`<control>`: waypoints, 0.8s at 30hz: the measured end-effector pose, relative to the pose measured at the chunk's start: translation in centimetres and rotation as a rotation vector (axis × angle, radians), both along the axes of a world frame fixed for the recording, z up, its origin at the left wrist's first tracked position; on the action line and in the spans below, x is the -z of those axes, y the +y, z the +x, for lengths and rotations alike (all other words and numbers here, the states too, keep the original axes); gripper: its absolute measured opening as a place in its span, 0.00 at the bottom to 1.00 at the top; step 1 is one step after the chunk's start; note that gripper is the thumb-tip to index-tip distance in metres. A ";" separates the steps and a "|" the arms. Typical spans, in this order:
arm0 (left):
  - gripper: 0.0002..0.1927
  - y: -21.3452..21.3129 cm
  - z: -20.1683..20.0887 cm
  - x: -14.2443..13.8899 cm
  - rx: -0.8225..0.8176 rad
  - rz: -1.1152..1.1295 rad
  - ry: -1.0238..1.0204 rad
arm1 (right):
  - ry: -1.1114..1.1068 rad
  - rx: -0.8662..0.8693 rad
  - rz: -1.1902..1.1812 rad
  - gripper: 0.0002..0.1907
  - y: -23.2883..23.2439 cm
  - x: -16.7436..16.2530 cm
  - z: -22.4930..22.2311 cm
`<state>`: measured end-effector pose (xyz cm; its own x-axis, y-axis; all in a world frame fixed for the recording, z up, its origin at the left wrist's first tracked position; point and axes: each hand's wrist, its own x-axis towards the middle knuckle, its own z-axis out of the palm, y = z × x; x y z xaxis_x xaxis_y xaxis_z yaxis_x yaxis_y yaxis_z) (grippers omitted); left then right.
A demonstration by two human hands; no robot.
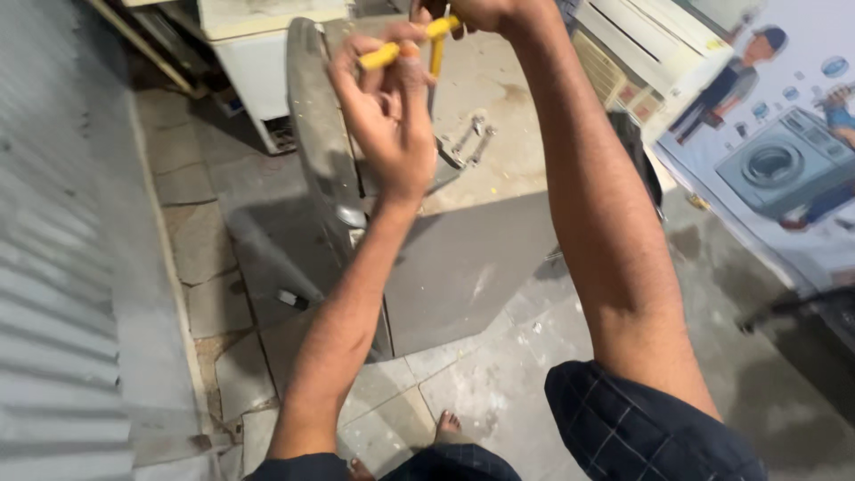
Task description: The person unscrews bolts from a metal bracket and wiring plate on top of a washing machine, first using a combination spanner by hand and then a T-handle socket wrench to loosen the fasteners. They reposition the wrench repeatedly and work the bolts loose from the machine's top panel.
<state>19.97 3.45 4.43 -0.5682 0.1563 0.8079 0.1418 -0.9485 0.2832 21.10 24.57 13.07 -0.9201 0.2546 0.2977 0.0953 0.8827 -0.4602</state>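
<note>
Both my arms are raised over a grey appliance cabinet [463,258] that stands on the floor. My left hand [387,116] pinches a short yellow piece [378,57] between thumb and fingers. My right hand [485,12], partly cut off by the top edge, grips a yellow-handled tool [438,40] whose shaft points down toward the cabinet's top panel. The two yellow parts meet near my fingertips. Metal wrenches [468,141] lie on the cabinet's top. Whether the yellow piece belongs to the tool I cannot tell.
A corrugated metal shutter [62,267] fills the left side. White appliance units [258,53] stand at the back, another white unit [650,44] at the upper right. A poster with a drawn washing machine [775,160] leans at the right. My bare foot [448,426] rests on cracked stone floor.
</note>
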 end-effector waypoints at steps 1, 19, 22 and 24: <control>0.17 -0.1 0.9 -0.1 -0.056 -0.009 0.020 | -0.016 -0.104 -0.052 0.15 -0.4 -0.7 -0.8; 0.20 -2.4 0.4 2.7 -0.906 -0.405 0.223 | -0.432 -0.215 -0.160 0.34 -15.1 -6.2 -5.2; 0.19 -0.5 -1.4 4.8 -0.196 -0.666 0.109 | -0.434 -0.030 0.157 0.37 -14.8 -7.0 -4.1; 0.22 1.4 -2.9 6.2 0.116 -0.689 0.096 | -0.283 -0.036 0.367 0.35 -14.6 -7.9 -3.1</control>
<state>17.10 4.82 -1.75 -0.4479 0.7056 0.5492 0.1053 -0.5683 0.8161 17.97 9.99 21.01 -0.9844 0.1462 0.0977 0.1390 0.9873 -0.0766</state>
